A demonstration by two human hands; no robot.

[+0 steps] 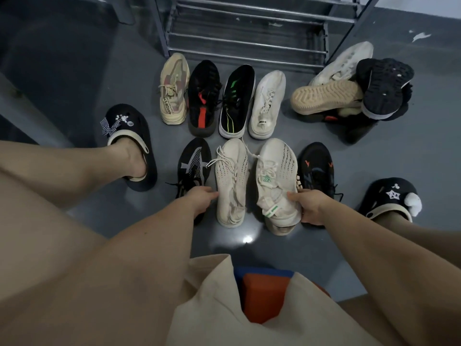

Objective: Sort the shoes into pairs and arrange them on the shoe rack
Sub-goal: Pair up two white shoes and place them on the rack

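Note:
Two matching cream knit sneakers lie side by side on the grey floor in front of me. My left hand (203, 198) touches the heel side of the left cream sneaker (230, 181). My right hand (310, 206) grips the right cream sneaker (275, 181) at its heel, tilting it. A black sneaker with grey marks (193, 163) lies left of them, a black sneaker with orange marks (318, 168) right. Behind stand a beige sneaker (173, 91), a black-red one (203, 98), a black-green one (237, 101) and a white one (268, 103). The metal shoe rack (247, 28) is beyond, with bare bars.
A heap of upturned shoes (349, 88) lies at the rack's right foot. My feet wear black clogs, the left clog (127, 143) beside the near row and the right clog (391, 198) at far right. An orange and blue stool (264, 293) is under me.

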